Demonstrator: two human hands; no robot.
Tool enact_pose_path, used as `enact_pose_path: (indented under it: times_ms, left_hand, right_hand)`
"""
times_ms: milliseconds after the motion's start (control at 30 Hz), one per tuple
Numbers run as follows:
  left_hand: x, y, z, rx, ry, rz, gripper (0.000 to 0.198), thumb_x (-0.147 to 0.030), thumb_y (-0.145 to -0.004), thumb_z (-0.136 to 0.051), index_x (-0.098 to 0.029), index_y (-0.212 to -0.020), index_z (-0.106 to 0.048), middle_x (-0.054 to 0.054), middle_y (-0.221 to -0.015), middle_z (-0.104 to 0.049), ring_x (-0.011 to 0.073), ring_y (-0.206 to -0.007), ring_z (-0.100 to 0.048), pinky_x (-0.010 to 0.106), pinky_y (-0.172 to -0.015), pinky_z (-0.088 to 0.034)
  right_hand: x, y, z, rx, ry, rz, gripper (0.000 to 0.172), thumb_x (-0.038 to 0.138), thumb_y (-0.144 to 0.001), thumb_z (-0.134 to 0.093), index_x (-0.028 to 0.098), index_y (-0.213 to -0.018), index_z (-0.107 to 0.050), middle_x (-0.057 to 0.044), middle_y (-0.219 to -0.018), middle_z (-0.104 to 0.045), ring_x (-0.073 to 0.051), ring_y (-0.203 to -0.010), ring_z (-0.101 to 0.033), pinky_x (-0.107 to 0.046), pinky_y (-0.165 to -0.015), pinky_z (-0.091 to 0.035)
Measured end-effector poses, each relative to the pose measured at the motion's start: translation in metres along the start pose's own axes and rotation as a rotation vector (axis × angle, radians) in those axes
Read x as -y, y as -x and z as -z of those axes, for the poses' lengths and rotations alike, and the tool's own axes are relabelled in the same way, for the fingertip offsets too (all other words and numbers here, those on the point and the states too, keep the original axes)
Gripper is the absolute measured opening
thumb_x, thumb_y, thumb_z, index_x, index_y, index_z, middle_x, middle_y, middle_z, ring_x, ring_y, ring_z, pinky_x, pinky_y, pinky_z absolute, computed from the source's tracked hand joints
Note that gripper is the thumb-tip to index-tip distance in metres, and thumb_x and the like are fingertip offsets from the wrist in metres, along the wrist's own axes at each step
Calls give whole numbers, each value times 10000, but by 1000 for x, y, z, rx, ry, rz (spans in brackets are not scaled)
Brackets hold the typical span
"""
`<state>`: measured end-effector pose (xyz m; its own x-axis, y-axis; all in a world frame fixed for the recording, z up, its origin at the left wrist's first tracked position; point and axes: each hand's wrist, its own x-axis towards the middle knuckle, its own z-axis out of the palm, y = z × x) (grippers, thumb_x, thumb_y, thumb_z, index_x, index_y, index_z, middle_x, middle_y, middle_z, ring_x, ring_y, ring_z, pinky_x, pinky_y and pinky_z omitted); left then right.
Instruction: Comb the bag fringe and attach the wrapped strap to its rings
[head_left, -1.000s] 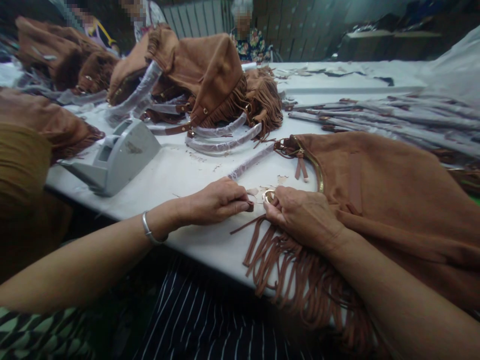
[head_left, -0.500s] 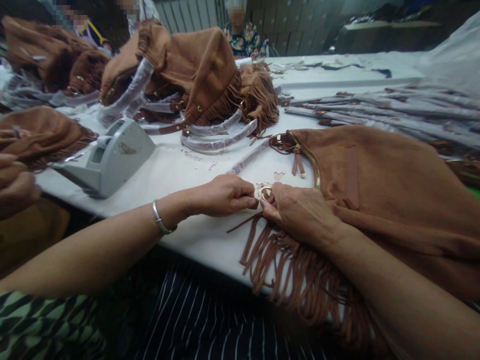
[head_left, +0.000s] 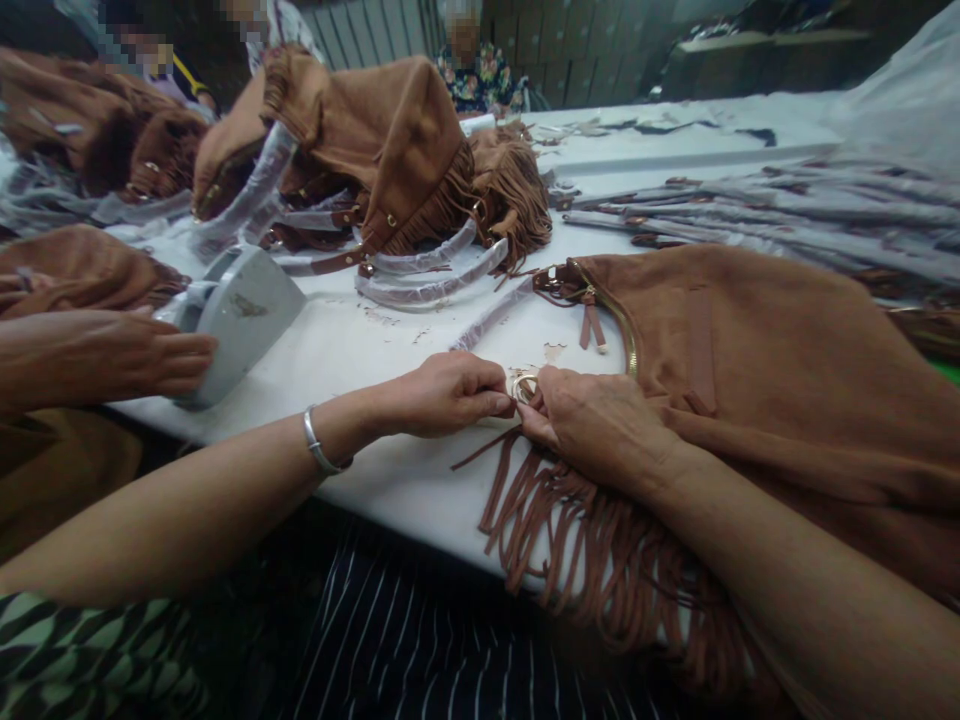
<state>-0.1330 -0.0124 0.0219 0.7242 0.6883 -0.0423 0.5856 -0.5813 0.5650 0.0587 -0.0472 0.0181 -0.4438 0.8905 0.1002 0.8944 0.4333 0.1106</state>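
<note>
A brown suede bag [head_left: 765, 340] with a gold zipper lies on the white table, its fringe [head_left: 600, 540] hanging over the front edge. My left hand [head_left: 469, 393], with a silver bangle at the wrist, is closed on the end of a brown leather strap [head_left: 512, 407]. Close beside it, my right hand [head_left: 600, 415] pinches a gold ring [head_left: 525, 385] at the bag's near side. The fingers of both hands nearly touch. A wrapped handle [head_left: 491, 313] lies behind them.
A grey tape dispenser [head_left: 244, 320] stands at the left, with another person's hand [head_left: 176, 355] at it. More brown bags [head_left: 405, 140] are heaped behind. Wrapped straps [head_left: 750, 215] lie at the back right. People sit or stand beyond the table.
The other person's hand has moved right to the tape dispenser, its fingers now stretched out. My two hands keep their hold, almost unmoved; the view has shifted slightly.
</note>
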Motion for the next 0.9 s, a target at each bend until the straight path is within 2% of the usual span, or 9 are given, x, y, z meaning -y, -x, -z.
enact_pose_path:
  times_ms: [133, 367, 467, 667, 900]
  left_hand:
    - [3, 1, -4, -30, 200, 46, 264, -328, -821, -471, -95, -754, -576, 6, -664, -501, 88, -634, -422, 185, -577, -313]
    - [5, 1, -9, -5, 645, 98, 268, -342, -766, -545, -76, -739, -542, -2, -617, -467, 66, -550, -378, 190, -515, -291]
    - [2, 2, -14, -32, 770, 135, 276, -350, -763, -559, -77, -734, -533, -4, -597, -463, 60, -518, -367, 194, -496, -266]
    - [-9, 1, -22, -185, 790, 211, 267, -328, -752, -557, -65, -716, -528, -8, -570, -456, 53, -508, -366, 188, -486, -242]
    - [-7, 4, -25, -241, 719, 172, 288, -340, -730, -571, -52, -723, -564, 2, -575, -470, 59, -518, -371, 190, -488, -265]
  right_hand:
    - [-2, 0, -1, -6, -24, 20, 306, 441, -878, -400, 160, -854, -516, -65, -757, -641, -250, -668, -627, -270, -501, -248]
    - [-6, 2, 1, -13, -85, 68, 260, 405, -874, -436, 162, -845, -520, -55, -772, -641, -209, -659, -603, -266, -527, -255]
    - [-5, 3, 0, -62, -72, 55, 271, 417, -870, -445, 159, -840, -521, -54, -762, -634, -209, -650, -597, -266, -528, -250]
    - [-5, 4, -3, -102, -51, 48, 308, 439, -881, -422, 149, -836, -514, -65, -767, -625, -213, -647, -599, -263, -517, -231]
    - [-8, 5, 0, -62, -91, 84, 262, 402, -871, -444, 150, -844, -512, -58, -762, -629, -217, -656, -599, -263, -518, -226]
